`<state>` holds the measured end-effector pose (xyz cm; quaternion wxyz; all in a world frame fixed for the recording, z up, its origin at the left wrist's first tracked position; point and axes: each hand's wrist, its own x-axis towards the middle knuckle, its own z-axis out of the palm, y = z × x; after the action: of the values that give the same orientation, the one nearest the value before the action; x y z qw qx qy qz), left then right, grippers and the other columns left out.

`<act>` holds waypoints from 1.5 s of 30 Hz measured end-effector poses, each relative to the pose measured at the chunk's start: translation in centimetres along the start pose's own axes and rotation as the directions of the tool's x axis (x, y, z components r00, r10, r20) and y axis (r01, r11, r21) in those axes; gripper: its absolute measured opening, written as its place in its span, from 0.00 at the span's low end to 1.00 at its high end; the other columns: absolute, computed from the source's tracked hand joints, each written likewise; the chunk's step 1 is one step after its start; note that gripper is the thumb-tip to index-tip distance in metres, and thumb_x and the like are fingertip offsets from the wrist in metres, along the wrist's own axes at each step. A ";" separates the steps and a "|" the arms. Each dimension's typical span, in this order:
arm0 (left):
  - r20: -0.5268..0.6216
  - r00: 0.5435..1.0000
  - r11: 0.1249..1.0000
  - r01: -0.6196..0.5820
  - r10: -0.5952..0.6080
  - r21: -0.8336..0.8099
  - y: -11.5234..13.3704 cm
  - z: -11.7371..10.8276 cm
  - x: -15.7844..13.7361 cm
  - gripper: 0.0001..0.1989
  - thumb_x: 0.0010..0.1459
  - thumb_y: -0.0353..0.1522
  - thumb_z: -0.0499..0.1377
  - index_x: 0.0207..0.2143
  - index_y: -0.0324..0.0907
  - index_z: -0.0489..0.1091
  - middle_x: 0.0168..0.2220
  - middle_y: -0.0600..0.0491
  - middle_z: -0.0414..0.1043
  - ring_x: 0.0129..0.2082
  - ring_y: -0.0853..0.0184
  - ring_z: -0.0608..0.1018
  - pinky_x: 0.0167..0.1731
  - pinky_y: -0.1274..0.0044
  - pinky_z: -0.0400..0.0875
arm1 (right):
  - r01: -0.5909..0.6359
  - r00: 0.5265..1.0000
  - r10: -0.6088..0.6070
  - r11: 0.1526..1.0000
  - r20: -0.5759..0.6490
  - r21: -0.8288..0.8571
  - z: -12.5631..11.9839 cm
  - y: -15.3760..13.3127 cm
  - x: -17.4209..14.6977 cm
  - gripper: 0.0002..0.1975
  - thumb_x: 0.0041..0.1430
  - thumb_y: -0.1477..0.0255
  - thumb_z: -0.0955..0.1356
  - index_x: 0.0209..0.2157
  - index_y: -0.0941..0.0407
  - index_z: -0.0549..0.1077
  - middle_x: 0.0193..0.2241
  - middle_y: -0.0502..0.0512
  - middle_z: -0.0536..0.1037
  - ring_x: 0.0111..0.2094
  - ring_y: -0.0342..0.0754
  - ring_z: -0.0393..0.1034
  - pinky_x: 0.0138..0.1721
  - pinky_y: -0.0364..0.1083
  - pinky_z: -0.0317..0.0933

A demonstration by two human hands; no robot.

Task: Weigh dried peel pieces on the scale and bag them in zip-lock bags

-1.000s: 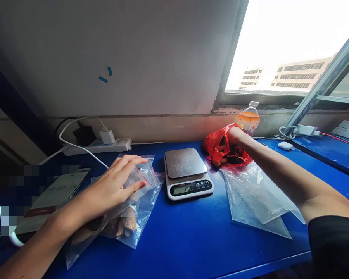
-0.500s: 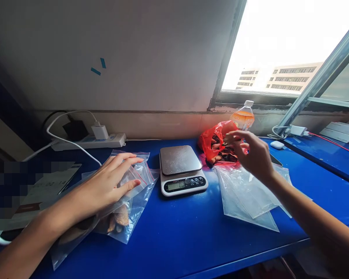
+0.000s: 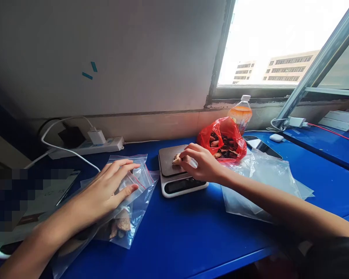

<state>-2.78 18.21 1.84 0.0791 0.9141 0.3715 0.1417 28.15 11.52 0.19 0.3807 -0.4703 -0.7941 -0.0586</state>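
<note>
My right hand [image 3: 202, 162] is over the digital kitchen scale [image 3: 166, 166], its fingertips closed on a dried brownish slice [image 3: 176, 159] at the steel plate. Whether the slice rests on the plate is hard to tell. The scale's display looks dark, with no readable figure. My left hand [image 3: 112, 184] lies with fingers stretched out on clear zip bags [image 3: 137, 217]; one of them contains dried pieces [image 3: 122, 223]. Behind my right wrist, a red plastic bag [image 3: 207, 135] stands with its mouth open, filled with dark dried slices [image 3: 228, 146].
Flat clear bags [image 3: 279, 170] lie at the right on the blue table [image 3: 174, 240]. Beyond them are a phone [image 3: 263, 146] and a white earbud case [image 3: 276, 138]. A drink bottle [image 3: 244, 112] stands behind the red bag. At back left, cables run from a power strip [image 3: 113, 144].
My right hand has moved left from the red bag to the scale, with a dried slice now in its fingers. The display has gone from 0.0 to dark. My left hand stays on the zip bags.
</note>
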 end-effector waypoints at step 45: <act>0.026 1.000 0.992 -0.008 0.004 0.124 0.7 0.5 0.1 0.26 0.63 0.51 0.47 0.57 0.52 0.69 0.61 0.50 0.64 0.58 0.50 0.69 0.56 0.58 0.66 | -0.500 0.864 0.495 0.865 -0.092 -0.047 -14.8 3.3 -3.1 0.20 0.53 0.53 0.71 0.37 0.56 0.77 0.27 0.55 0.78 0.26 0.46 0.70 0.24 0.46 0.62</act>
<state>-2.08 17.74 1.61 0.0266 0.9202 0.3758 0.1067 39.69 4.46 7.71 0.3966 -0.6693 -0.6283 -0.0038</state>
